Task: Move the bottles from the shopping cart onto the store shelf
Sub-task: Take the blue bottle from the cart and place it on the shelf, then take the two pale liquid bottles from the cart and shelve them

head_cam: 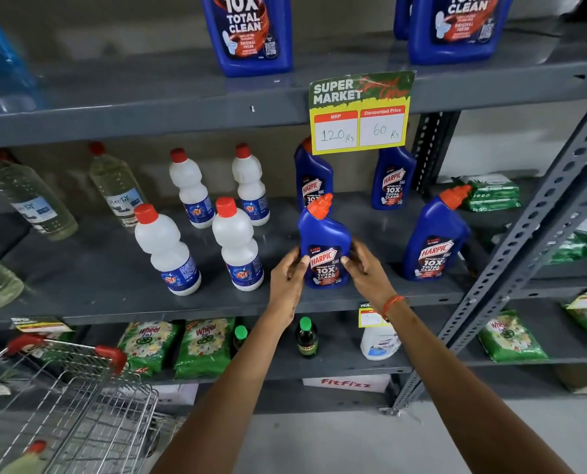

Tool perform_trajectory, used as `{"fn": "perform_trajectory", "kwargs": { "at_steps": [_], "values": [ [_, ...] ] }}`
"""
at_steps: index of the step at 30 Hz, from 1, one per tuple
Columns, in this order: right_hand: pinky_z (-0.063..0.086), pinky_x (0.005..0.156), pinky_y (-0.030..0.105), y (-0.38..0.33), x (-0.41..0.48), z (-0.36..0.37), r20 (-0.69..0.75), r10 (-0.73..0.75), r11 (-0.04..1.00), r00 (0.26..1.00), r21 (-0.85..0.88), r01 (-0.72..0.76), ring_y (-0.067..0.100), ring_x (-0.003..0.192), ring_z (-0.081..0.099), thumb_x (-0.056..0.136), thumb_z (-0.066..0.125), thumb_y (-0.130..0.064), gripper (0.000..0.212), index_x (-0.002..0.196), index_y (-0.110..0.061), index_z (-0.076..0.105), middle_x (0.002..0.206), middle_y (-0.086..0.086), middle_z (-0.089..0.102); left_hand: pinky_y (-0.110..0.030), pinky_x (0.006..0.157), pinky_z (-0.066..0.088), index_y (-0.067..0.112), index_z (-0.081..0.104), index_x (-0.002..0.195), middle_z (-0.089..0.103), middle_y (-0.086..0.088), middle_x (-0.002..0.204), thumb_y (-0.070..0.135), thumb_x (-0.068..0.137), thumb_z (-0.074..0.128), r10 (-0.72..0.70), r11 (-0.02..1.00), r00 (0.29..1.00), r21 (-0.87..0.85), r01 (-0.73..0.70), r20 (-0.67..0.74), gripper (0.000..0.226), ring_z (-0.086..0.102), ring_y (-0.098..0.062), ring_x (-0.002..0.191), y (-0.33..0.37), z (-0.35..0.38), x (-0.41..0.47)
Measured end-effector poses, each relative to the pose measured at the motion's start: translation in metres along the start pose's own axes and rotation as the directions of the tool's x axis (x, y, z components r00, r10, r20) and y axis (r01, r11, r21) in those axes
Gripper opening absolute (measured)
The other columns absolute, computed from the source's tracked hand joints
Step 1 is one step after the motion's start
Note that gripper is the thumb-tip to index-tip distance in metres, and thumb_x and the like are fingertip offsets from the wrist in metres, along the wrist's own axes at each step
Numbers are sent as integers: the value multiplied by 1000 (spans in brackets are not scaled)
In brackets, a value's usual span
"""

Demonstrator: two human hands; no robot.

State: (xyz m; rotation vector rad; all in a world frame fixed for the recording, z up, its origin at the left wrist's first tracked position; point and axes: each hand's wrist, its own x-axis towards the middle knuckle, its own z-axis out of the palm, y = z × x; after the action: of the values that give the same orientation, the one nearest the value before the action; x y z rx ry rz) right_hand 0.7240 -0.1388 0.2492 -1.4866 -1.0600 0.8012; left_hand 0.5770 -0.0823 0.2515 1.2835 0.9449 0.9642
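A blue Harpic bottle (323, 234) with an orange cap stands upright near the front of the grey middle shelf (114, 289). My left hand (287, 273) grips its left side and my right hand (363, 265) grips its right side. Three more blue Harpic bottles stand on the same shelf, one (434, 236) to the right and two (392, 177) behind. Several white bottles with red caps (167, 249) stand to the left. The wire shopping cart (76, 398) is at the lower left, with one pale bottle with a red cap (25, 460) showing in it.
A yellow price sign (360, 112) hangs from the upper shelf, above the held bottle. Clear bottles of pale liquid (117, 188) stand at the shelf's left. Green detergent packs (203, 347) fill the lower shelf. A perforated steel upright (524, 241) slants at the right.
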Motion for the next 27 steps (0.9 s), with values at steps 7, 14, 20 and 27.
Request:
{"fn": "perform_trajectory", "kwargs": {
  "at_steps": [7,14,20,27],
  "values": [
    [22,120,35,-16,-35,45,-405,-183,972,896,-212,102,24,145,21,91,40,3,59,147,-5,21,155,13,26,-37,114,33,15,31,144,38,-3,150,26,95,50,150,942,988,307,-135,-25,54,38,-16,137,7,-19,-17],
    [22,119,30,-73,-74,170,-283,-528,848,801,-228,479,19,141,28,96,41,-7,46,141,-4,33,148,4,31,-19,110,34,10,35,141,41,-2,146,12,95,49,547,755,830,489,-437,-104,48,38,-8,135,44,-110,-77],
    [22,117,22,-94,-97,320,-53,-512,859,857,-63,509,17,139,32,94,40,-9,46,140,-6,35,146,2,36,-8,105,31,12,40,138,42,7,142,22,97,44,533,769,765,585,-259,-362,43,37,7,130,40,-266,-104],
    [17,111,7,-76,-132,549,284,-370,916,885,-46,398,18,133,36,95,38,-22,49,139,0,38,144,15,44,-33,103,45,16,45,133,54,-2,136,31,97,42,319,901,666,434,9,-675,39,52,-12,124,-19,-495,-148]
  ]
}}
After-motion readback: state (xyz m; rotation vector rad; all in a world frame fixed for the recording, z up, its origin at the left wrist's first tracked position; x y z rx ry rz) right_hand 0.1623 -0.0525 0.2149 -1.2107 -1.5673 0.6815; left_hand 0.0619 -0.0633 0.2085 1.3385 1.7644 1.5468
